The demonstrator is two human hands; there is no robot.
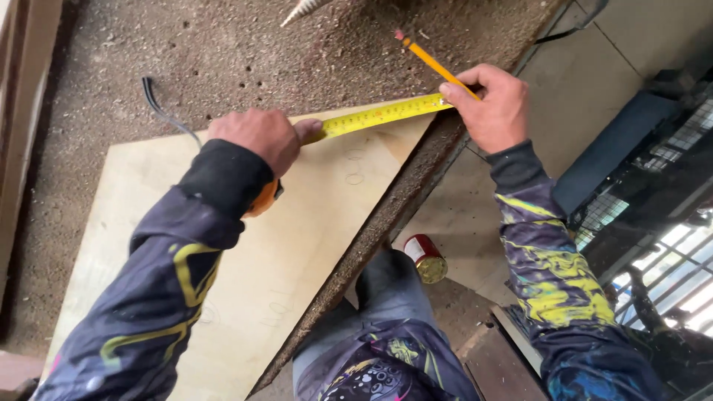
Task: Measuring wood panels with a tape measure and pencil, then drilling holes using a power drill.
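Left hand [256,137] is closed over an orange tape measure case [261,199], pressing it down on the plywood sheet [297,245]; thumb lies on the yellow tape blade [382,113] where it leaves the case

Blade runs out to the right across the top corner of the plywood, slightly uphill in view, and ends under the right hand [494,104] at the table [223,52] edge

Right hand is closed: fingers pinch the blade end against the table edge and the same hand grips a yellow pencil [434,65]. Pencil sticks up and left out of the fist, eraser end away from the hand; its tip is hidden by the fingers, so can't tell if it touches the wood

Plywood lies flat on the table, pale, with one corner reaching the table edge near the right hand. Faint pencilled circles on it just below the blade

Table top is rough and covered in sawdust. A dark strap [160,108] lies on it just past the far edge of the plywood, near the left hand. A cone-shaped stepped bit [304,10] shows at the top of view, well apart from both hands

On the floor beside the person's leg: a red can with a gold lid [425,258], lying tilted

Both sleeves dark with yellow pattern
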